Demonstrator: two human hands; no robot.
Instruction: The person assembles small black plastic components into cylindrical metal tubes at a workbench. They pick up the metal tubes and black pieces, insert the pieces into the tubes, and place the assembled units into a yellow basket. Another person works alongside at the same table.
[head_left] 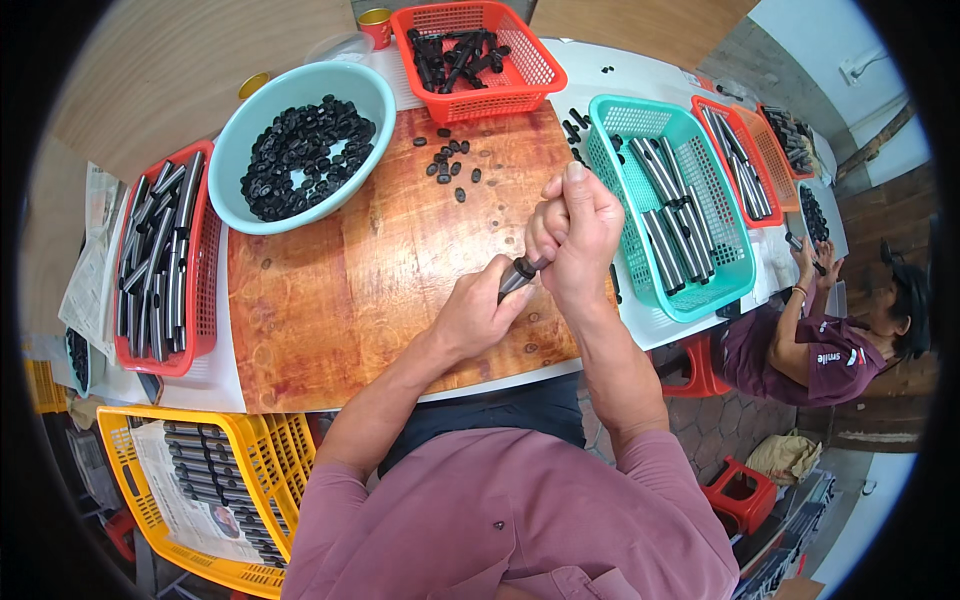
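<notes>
Over the wooden board, my left hand (468, 312) is closed round a short dark metal tube (514, 282) with a black collar at its upper end. My right hand (578, 232) makes a fist with the thumb on top, gripping a thinner piece that sticks out of the collar; most of that piece is hidden in the fingers. Small black plastic plugs (444, 168) lie scattered on the board beyond my hands. To the right, a green basket (735, 262) holds several shiny metal tubes (676, 225) with black fittings.
A light-blue basin (228, 190) of black plugs stands at the back left, beside a red basket (205, 300) of tubes. A red basket (520, 100) with black parts is at the back. A yellow crate (280, 460) stands lower left. At right a co-worker (800, 340) handles parts.
</notes>
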